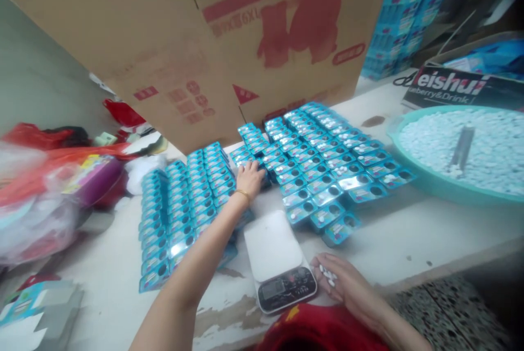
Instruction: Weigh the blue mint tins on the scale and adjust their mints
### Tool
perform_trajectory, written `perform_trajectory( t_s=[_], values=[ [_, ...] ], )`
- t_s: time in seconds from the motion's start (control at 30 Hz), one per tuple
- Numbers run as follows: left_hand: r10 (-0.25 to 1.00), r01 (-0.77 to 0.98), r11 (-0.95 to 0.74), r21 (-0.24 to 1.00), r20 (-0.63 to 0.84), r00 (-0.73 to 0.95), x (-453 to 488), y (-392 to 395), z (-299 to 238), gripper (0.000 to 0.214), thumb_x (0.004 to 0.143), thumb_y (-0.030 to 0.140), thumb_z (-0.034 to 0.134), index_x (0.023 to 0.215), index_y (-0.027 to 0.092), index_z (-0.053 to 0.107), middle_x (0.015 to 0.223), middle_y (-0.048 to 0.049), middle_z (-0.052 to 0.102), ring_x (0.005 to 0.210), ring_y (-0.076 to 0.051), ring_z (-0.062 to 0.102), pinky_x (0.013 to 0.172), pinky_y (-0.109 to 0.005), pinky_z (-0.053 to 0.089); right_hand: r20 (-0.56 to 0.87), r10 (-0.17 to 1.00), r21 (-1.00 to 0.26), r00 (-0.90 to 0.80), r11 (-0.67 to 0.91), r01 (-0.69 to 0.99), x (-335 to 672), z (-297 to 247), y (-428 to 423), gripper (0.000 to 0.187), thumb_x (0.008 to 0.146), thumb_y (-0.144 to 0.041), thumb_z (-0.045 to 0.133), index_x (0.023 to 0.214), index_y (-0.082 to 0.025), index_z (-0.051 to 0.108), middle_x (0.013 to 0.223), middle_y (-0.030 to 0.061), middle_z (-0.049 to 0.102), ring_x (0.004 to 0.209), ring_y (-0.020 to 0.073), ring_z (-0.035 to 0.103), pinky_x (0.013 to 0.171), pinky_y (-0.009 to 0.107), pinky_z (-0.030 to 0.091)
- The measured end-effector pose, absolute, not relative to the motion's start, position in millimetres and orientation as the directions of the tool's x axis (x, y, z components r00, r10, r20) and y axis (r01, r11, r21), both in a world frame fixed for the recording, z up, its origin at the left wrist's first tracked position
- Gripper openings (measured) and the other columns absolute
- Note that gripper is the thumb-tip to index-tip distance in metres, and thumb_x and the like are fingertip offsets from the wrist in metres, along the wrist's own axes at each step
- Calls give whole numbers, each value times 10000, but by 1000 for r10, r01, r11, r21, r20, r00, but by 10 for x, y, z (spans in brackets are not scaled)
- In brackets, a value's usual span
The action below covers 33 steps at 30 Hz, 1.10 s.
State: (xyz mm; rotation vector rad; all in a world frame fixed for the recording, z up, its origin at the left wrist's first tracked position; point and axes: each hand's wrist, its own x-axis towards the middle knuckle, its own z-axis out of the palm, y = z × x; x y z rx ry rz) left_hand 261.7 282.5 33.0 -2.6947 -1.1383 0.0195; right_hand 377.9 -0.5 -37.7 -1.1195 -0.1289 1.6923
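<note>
My left hand [249,177] reaches far out over the rows of small blue tins [315,165], its fingers curled down onto one tin at the middle of the spread; a thin bracelet sits at the wrist. My right hand [338,280] rests palm up near the table's front edge, cupping a few small white tablets [327,275]. A white kitchen scale [275,255] with a dark display lies between my two hands, its platform bare.
A large cardboard box [229,29] stands behind the tins. A teal basin [413,182] full of white tablets with a scoop in it is at the right. Plastic bags [45,187] pile up at the left. Stacked blue packs [405,12] stand at the back right.
</note>
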Motion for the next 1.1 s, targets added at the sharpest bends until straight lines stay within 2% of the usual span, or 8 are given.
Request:
perform_trajectory(
  t_s=[0.17, 0.3, 0.53, 0.67, 0.77, 0.87, 0.97, 1.1],
  values=[
    [694, 688, -703, -183, 38, 719, 2421, 2444, 774, 165, 911, 242, 444, 944, 193, 598, 1044, -101, 579, 946, -245, 549, 830, -390, 377, -622, 783, -551, -30, -465, -693, 3835, -324, -71, 337, 705, -460, 766, 787, -158, 639, 702, 11, 545, 519, 58, 440, 398, 154, 218],
    [633, 628, -767, -132, 3, 774, 2196, 1945, 1129, 140, 893, 324, 498, 926, 194, 538, 947, -67, 608, 867, -221, 580, 736, -328, 387, -605, 795, -598, -39, -486, -637, 3871, -345, -148, 353, 724, -466, 740, 799, -136, 639, 686, 8, 548, 485, 45, 416, 389, 154, 187],
    [604, 616, -788, 5, -188, 775, 2167, 1408, 898, 178, 866, 251, 528, 1029, 188, 495, 896, -57, 666, 832, -208, 624, 737, -313, 416, -544, 839, -672, -11, -444, -593, 3860, -439, -261, 397, 738, -485, 712, 878, -116, 661, 679, 3, 545, 448, 36, 374, 381, 171, 166],
    [664, 662, -747, 62, 3, 748, 2057, 1280, 871, 412, 851, 364, 582, 1196, 162, 479, 1121, -123, 635, 1031, -264, 594, 858, -369, 441, -547, 836, -679, 48, -409, -610, 3888, -439, -282, 438, 702, -473, 749, 942, -115, 667, 656, -12, 525, 443, 32, 346, 379, 173, 165],
    [785, 768, -617, 172, 191, 589, 1765, 1068, 812, 314, 907, 357, 475, 1156, 176, 539, 1122, -111, 640, 1029, -245, 597, 880, -358, 449, -550, 831, -700, 80, -407, -587, 3919, -464, -253, 454, 695, -470, 749, 967, -117, 663, 641, -22, 512, 444, 32, 347, 380, 169, 166],
    [917, 872, -384, 303, 18, 398, 1449, 820, 501, 281, 911, 276, 404, 1082, 173, 603, 1013, -103, 684, 913, -229, 638, 820, -344, 470, -565, 822, -719, 72, -448, -531, 3925, -523, -194, 450, 677, -468, 755, 942, -115, 666, 633, -13, 533, 447, 42, 370, 379, 169, 165],
    [917, 891, -231, 390, -218, 334, 1299, 640, 52, 308, 864, 184, 400, 1066, 130, 626, 907, -112, 708, 821, -213, 655, 763, -324, 485, -571, 820, -727, 30, -489, -483, 3898, -557, -141, 414, 645, -456, 774, 862, -118, 674, 610, -6, 550, 443, 50, 373, 377, 173, 161],
    [900, 864, -208, 459, -256, 352, 1332, 518, -301, 309, 837, 119, 368, 948, 144, 656, 783, -79, 700, 727, -178, 637, 707, -288, 479, -554, 832, -754, -8, -506, -420, 3862, -510, -133, 377, 633, -470, 771, 659, -121, 631, 570, -4, 538, 459, 52, 375, 397, 172, 177]
  ],
)
